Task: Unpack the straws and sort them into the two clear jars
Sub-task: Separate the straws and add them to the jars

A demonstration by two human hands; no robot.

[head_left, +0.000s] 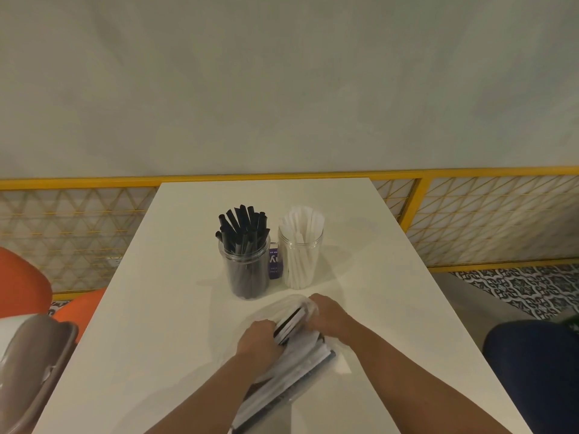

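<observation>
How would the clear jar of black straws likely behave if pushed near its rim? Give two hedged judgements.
The clear jar of black straws is tall and narrow, with straws fanning above its rim, so a high push might tip it. Its clear wall suggests light plastic, so a low push would probably slide it over the smooth white table.

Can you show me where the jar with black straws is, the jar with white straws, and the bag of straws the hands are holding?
jar with black straws point(247, 274), head view, on its clear wall.
jar with white straws point(300, 261), head view, on its clear wall.
bag of straws point(294, 355), head view, on the wrapped bundle's middle.
</observation>
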